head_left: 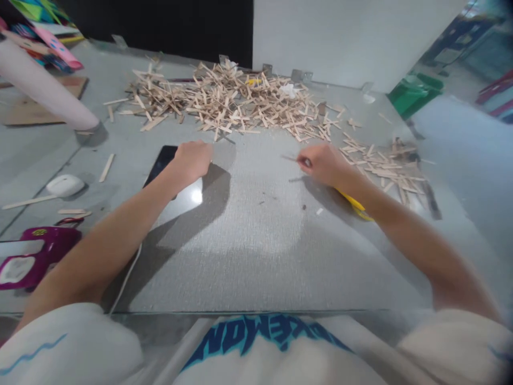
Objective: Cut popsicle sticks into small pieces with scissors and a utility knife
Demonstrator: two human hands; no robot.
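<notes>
My right hand (320,161) is closed in a pinch above the table, thumb and forefinger on a thin wooden stick (288,158) that points left. My left hand (195,159) is curled shut beside a dark phone (161,163), partly hidden by the wrist. Whatever the left fingers may hold does not show. Beyond both hands lies a big heap of loose flat wooden sticks (240,104). A smaller pile of sticks (388,168) spreads right of my right hand. Under the right forearm shows a yellow object (355,206), mostly covered.
To the left are a white mouse-shaped object (65,185), a purple device (52,248), a pale pink tube (48,85) and a cardboard piece (30,109). A white cable (127,278) runs down to the table's near edge. A green bin (417,93) stands beyond the right side.
</notes>
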